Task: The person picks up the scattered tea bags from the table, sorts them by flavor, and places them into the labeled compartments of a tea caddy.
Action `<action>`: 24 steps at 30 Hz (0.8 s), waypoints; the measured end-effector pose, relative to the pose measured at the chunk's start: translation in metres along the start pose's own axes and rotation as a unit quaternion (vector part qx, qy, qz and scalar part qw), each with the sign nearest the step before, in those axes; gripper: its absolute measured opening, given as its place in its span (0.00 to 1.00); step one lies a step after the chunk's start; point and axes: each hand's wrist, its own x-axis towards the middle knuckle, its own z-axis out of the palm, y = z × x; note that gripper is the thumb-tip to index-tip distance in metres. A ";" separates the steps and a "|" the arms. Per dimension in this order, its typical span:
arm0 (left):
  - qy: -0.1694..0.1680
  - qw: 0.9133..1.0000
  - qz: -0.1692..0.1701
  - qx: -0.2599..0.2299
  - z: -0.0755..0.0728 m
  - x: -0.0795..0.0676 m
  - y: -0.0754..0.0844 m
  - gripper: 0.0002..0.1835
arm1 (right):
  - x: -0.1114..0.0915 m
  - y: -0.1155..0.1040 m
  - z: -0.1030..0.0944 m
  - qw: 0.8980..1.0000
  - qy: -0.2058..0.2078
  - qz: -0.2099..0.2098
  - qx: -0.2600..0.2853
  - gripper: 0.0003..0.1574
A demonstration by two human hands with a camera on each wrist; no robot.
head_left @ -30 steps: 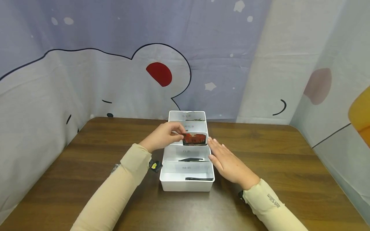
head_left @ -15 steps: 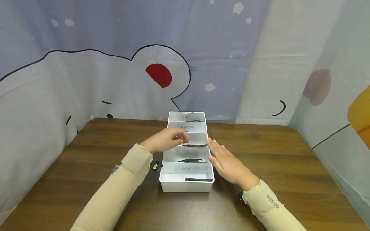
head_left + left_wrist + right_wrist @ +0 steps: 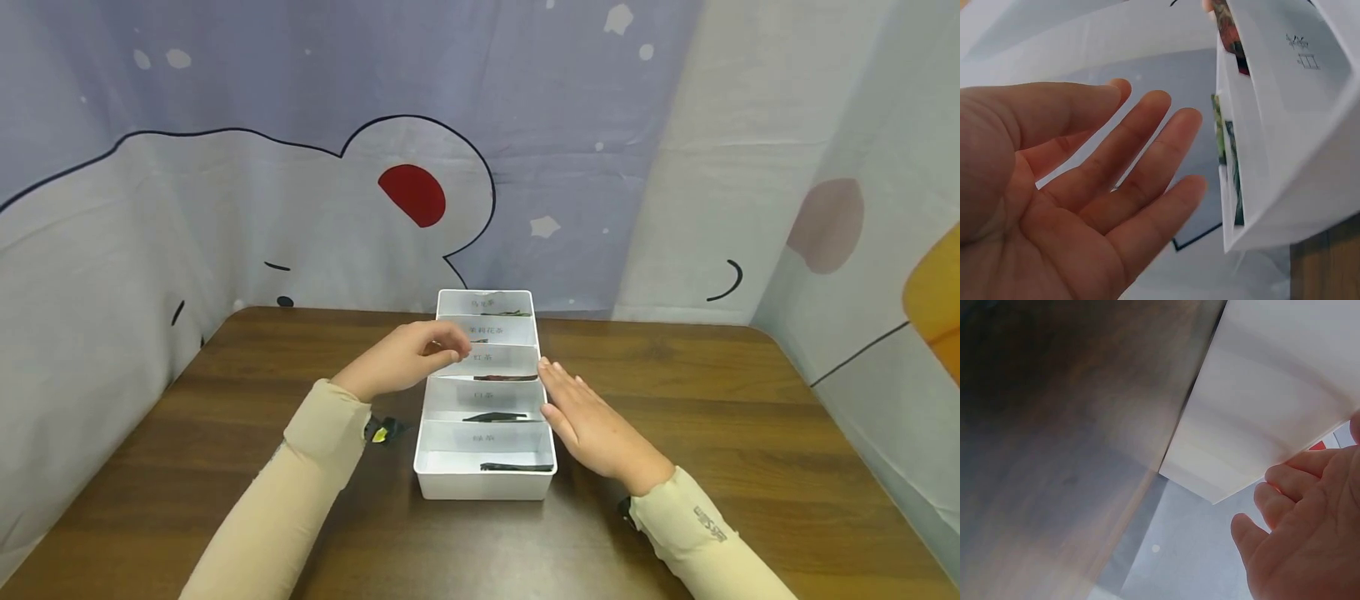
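A white divided box [image 3: 480, 486] stands on the table, its compartments in a row running away from me and marked with printed labels. Thin packets stand on edge inside, among them a reddish one [image 3: 505, 378], a dark one [image 3: 495, 417] and a black one [image 3: 516, 467]. My left hand [image 3: 401, 358] hovers at the box's left side by the middle compartments, fingers loosely bent and holding nothing; the left wrist view shows its bare palm [image 3: 1079, 206]. With fingers straight, my right hand [image 3: 592, 421] touches the box's right wall.
The brown wooden table [image 3: 720, 400] stretches out on both sides of the box. Behind it hangs a printed curtain [image 3: 570, 167], close to the box's far end. My left forearm hides part of the table.
A second ago my left hand held a red packet above the middle compartment. It let the packet down inside, then drew back to the left. The right hand stayed put.
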 end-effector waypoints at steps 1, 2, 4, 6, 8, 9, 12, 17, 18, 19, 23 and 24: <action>0.006 1.000 -0.005 0.000 -0.001 -0.004 -0.001 0.10 | 0.000 0.000 0.000 1.000 0.000 0.000 0.001 0.37; 0.013 1.000 -0.008 0.000 -0.002 -0.008 -0.003 0.10 | -0.001 0.000 0.000 1.000 0.000 0.000 0.000 0.37; 0.026 1.000 -0.015 0.001 -0.004 -0.017 -0.007 0.09 | -0.001 0.000 0.000 1.000 -0.001 0.002 0.001 0.37; 0.040 0.999 -0.024 0.003 -0.005 -0.026 -0.012 0.09 | -0.002 0.000 0.000 1.000 -0.003 0.005 0.003 0.37; 0.053 0.998 -0.031 0.011 -0.006 -0.035 -0.018 0.09 | -0.002 0.000 0.000 1.000 -0.004 0.004 0.004 0.37; 0.059 0.997 -0.036 0.015 -0.006 -0.039 -0.021 0.09 | -0.002 0.000 0.000 1.000 -0.006 0.006 0.005 0.37; 0.072 0.996 -0.053 0.027 -0.007 -0.053 -0.029 0.09 | -0.002 0.000 0.001 1.000 -0.008 0.008 0.004 0.37; 0.076 0.991 -0.104 0.045 -0.010 -0.076 -0.043 0.11 | -0.001 0.000 0.001 1.000 -0.009 0.010 0.002 0.38; 0.074 0.989 -0.115 0.048 -0.011 -0.080 -0.045 0.12 | -0.001 0.000 0.001 1.000 -0.009 0.009 0.002 0.38; 0.070 0.988 -0.127 0.050 -0.011 -0.084 -0.047 0.12 | -0.001 0.000 0.001 1.000 -0.009 0.009 0.002 0.38; 0.051 0.983 -0.166 0.058 -0.012 -0.097 -0.055 0.16 | 0.000 0.000 0.000 1.000 -0.010 0.007 0.003 0.38; 0.046 0.981 -0.177 0.060 -0.012 -0.101 -0.057 0.17 | 0.001 -0.001 0.000 1.000 -0.010 0.007 0.002 0.38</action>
